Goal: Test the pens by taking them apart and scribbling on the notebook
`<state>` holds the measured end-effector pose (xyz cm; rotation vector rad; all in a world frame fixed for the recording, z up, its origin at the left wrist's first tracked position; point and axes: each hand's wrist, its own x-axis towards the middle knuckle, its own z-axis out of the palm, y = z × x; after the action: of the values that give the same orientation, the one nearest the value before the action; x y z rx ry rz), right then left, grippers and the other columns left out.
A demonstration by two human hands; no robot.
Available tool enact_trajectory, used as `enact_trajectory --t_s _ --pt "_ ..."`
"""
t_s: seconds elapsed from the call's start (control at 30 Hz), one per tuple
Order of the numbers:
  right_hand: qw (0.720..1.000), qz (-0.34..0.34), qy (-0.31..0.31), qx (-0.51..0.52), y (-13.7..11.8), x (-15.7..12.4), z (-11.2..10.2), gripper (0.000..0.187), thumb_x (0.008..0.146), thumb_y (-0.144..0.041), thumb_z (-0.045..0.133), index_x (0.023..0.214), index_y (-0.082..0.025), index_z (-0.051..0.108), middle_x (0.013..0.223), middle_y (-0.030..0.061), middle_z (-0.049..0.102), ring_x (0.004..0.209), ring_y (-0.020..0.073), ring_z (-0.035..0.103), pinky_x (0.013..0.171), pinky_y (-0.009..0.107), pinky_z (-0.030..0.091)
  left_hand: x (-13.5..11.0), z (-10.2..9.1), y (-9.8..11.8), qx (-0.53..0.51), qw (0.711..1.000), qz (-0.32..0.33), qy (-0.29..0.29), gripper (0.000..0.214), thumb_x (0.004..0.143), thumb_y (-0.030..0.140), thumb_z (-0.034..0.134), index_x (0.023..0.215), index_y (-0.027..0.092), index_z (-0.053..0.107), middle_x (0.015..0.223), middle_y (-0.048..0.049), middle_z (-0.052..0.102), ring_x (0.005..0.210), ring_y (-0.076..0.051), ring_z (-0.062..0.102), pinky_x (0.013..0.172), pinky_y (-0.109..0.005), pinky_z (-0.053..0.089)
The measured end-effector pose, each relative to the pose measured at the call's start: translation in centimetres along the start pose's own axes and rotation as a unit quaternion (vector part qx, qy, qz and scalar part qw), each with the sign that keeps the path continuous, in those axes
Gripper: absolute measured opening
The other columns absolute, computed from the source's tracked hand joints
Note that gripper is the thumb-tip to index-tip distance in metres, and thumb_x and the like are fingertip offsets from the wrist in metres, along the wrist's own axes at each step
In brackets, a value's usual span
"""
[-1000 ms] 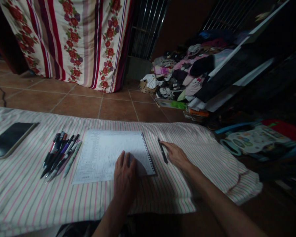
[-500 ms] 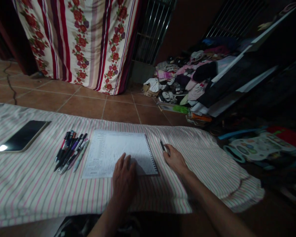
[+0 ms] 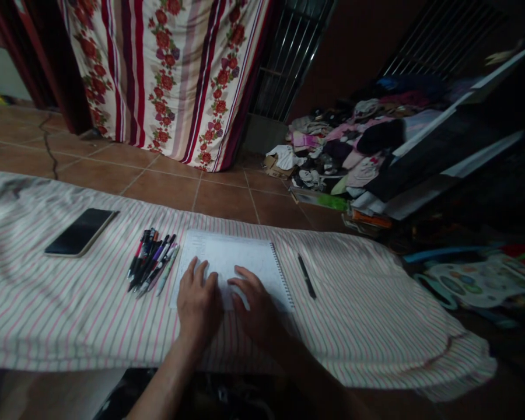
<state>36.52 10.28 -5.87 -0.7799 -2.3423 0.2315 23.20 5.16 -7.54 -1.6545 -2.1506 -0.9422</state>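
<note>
Brings the right hand (image 3: 256, 300) from the black pen (image 3: 307, 279) to the notebook (image 3: 231, 251); holds it loosely curled over the page, grasping nothing, beside the empty, spread left hand (image 3: 198, 300), seemingly for steadying; leaves the pen near, on the striped cloth (image 3: 367, 291), apparently within reach.
</note>
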Motion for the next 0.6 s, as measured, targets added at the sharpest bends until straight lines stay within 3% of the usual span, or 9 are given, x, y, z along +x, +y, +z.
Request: enact_trajectory --t_s 0.17,0.37,0.47,0.6 --pt "0.995 0.041 -0.037 0.081 -3.1 0.0 0.9 0.023 0.081 -0.014 0.044 0.097 -0.017 0.061 0.117 0.0131 0.055 0.11 0.0216 0.052 0.093 0.041 0.045 0.7 -1.1 -3.2 0.06 0.996 -0.062 0.025 0.021 0.078 0.02 0.049 0.087 0.014 0.068 0.11 -0.0149 0.06 0.119 -0.034 0.04 0.094 -0.047 0.038" --pt "0.96 0.161 0.001 0.229 -5.9 1.3 2.3 0.02 0.078 -0.018 0.048 0.089 -0.018 0.064 0.104 0.0103 0.063 0.097 0.0193 0.06 0.083 0.035 0.051 0.7 -2.1 -5.5 0.086 0.992 -0.091 0.028 0.021 0.078 0.019 0.049 0.088 0.016 0.067 0.111 -0.012 0.06 0.117 -0.033 0.041 0.094 -0.046 0.036" --pt "0.942 0.166 -0.022 0.29 -7.5 1.3 3.1 0.023 0.075 -0.016 0.048 0.094 -0.018 0.062 0.1 0.0096 0.064 0.09 0.0177 0.062 0.079 0.032 0.052 0.3 -2.5 -6.4 0.088 0.99 -0.103 0.035 0.022 0.079 0.02 0.048 0.09 0.017 0.067 0.11 -0.0117 0.06 0.116 -0.032 0.041 0.094 -0.046 0.036" --pt "0.939 0.163 -0.07 0.294 -9.1 0.2 3.9 0.023 0.075 -0.012 0.048 0.09 -0.018 0.064 0.106 0.0098 0.062 0.099 0.0185 0.058 0.085 0.032 0.05 -0.1 -3.1 -7.5 0.087 0.989 -0.114 0.025 0.024 0.082 0.02 0.045 0.092 0.016 0.066 0.112 -0.0112 0.06 0.116 -0.031 0.041 0.091 -0.044 0.038"
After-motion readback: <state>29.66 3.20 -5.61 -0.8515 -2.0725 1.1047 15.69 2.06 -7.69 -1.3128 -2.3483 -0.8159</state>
